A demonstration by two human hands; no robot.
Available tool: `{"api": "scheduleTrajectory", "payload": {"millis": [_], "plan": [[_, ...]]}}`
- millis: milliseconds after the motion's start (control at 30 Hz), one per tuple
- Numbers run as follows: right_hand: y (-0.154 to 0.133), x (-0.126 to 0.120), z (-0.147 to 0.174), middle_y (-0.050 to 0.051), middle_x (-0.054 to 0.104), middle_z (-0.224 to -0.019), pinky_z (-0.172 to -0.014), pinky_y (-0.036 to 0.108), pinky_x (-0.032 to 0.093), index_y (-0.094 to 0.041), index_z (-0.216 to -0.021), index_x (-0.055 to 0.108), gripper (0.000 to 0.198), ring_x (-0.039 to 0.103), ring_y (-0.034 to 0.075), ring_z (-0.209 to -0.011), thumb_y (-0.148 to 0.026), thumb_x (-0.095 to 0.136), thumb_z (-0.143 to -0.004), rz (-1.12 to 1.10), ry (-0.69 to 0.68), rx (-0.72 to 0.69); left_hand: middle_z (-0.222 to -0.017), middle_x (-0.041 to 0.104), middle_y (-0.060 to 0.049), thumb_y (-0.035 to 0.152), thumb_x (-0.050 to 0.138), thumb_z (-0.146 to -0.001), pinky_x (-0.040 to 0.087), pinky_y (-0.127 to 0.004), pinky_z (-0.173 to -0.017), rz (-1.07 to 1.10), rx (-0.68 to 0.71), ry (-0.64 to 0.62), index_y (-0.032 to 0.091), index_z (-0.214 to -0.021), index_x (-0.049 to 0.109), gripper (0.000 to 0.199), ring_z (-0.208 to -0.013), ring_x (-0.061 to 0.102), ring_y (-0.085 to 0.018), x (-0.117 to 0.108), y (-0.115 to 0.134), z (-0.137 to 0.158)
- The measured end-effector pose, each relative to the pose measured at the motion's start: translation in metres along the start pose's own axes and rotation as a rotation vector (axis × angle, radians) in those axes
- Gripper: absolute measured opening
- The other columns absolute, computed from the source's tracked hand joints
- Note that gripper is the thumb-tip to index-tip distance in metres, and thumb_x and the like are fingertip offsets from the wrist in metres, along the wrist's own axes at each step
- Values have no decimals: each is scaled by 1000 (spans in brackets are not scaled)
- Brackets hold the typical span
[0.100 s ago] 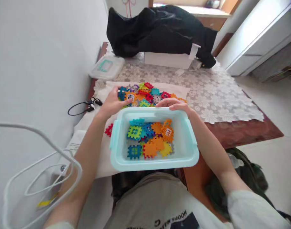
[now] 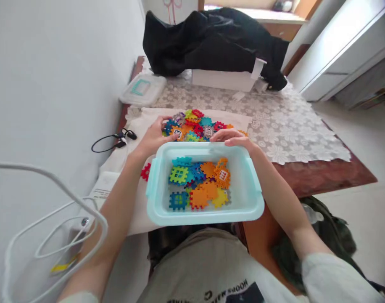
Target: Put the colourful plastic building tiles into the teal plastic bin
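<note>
A light-blue plastic bin [image 2: 154, 210] is tilted toward me at the table's near edge. Colourful notched building tiles [image 2: 205, 193] lie inside, mostly orange, blue, green and yellow. Beyond the bin's far rim more tiles [image 2: 197, 126] form a loose pile on a white cloth. My left hand [image 2: 156, 136] curves around the left side of that pile, thumb and fingers apart, touching blue and orange tiles. My right hand [image 2: 235, 139] has its thumb on the bin's far right rim, fingers beyond it toward the pile; the rim partly hides its grip.
A white lid [image 2: 143, 90] with a teal handle lies at the back left. Black earphones [image 2: 123, 136] sit by the wall. A black cover [image 2: 211, 42] drapes over something at the back. A white cable [image 2: 63, 189] loops at left, and a dark bag [image 2: 325, 240] is at right.
My left hand has shifted right, pushing the blue and orange tiles at the pile's left edge inward. The bin and my right hand have barely moved.
</note>
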State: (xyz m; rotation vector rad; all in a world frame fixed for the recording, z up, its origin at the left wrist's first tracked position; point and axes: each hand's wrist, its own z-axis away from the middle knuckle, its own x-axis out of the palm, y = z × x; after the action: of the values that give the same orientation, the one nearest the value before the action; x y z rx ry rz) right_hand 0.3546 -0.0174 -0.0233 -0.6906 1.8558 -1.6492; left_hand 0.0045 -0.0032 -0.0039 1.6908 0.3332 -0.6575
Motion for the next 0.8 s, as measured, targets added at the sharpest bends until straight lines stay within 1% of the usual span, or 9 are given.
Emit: {"api": "scheduleTrajectory", "payload": {"millis": [67, 167, 267, 333, 400, 500, 600, 667, 800], "plan": [[-6, -1, 3, 5, 77, -112, -82, 32, 56, -26, -111, 81, 35, 67, 24, -100, -49, 77, -85, -16, 50, -9, -136, 76, -15, 50, 83, -80, 55, -49, -112, -68, 17, -21, 18, -142, 65, 72, -125, 72, -35, 0, 1, 2], [-16, -2, 9, 3, 74, -101, -72, 25, 51, -22, -110, 81, 32, 64, 17, -86, -45, 80, -87, -79, 19, 8, -141, 75, -14, 52, 80, -84, 54, -49, -113, -162, 16, -4, 19, -140, 70, 66, -129, 71, -38, -5, 4, 4], [-29, -3, 13, 0, 72, -98, -67, 22, 48, -22, -132, 75, 47, 59, 13, -77, -45, 80, -91, -113, -89, 6, -148, 71, -17, 58, 81, -81, 56, -49, -109, -227, -58, 3, 17, -147, 67, 79, -126, 71, -39, -11, 6, 7], [-37, -3, 15, 1, 72, -104, -69, 21, 49, -22, -147, 66, 64, 61, 13, -80, -50, 82, -92, -89, -163, 3, -150, 69, -21, 60, 82, -77, 57, -50, -108, -277, -116, -23, 13, -154, 62, 93, -123, 72, -40, -14, 5, 8], [-43, -1, 15, 3, 73, -111, -73, 22, 51, -20, -149, 64, 67, 64, 14, -88, -49, 83, -91, -28, -188, 28, -147, 69, -25, 58, 82, -72, 56, -50, -109, -309, -162, -71, 8, -159, 55, 104, -120, 73, -40, -17, 4, 10], [-48, 1, 14, 0, 72, -94, -61, 20, 45, -18, -139, 71, 52, 61, 11, -75, -41, 82, -94, 31, -146, 54, -139, 72, -25, 59, 80, -68, 57, -50, -109, -329, -194, -132, 6, -159, 53, 109, -117, 74, -40, -21, 4, 12], [-47, 2, 13, -8, 55, -68, -47, 20, 31, -17, -135, 76, 47, 45, 7, -55, -37, 83, -93, 36, -73, 35, -131, 75, -24, 60, 75, -68, 59, -49, -105, -322, -205, -177, 6, -154, 57, 104, -114, 75, -39, -24, 7, 14], [-45, 2, 13, -8, 54, -66, -44, 21, 28, -17, -133, 78, 46, 43, 6, -52, -36, 84, -91, 29, -3, 42, -132, 75, -23, 57, 73, -68, 60, -48, -104, -277, -211, -211, 6, -155, 56, 102, -114, 75, -39, -26, 9, 13], [-39, 1, 13, -4, 71, -78, -45, 20, 36, -20, -131, 81, 47, 53, 7, -55, -36, 87, -87, -34, 66, 94, -139, 74, -22, 51, 74, -67, 61, -45, -101, -255, -231, -239, 10, -155, 56, 99, -117, 75, -39, -34, 11, 15]]}}
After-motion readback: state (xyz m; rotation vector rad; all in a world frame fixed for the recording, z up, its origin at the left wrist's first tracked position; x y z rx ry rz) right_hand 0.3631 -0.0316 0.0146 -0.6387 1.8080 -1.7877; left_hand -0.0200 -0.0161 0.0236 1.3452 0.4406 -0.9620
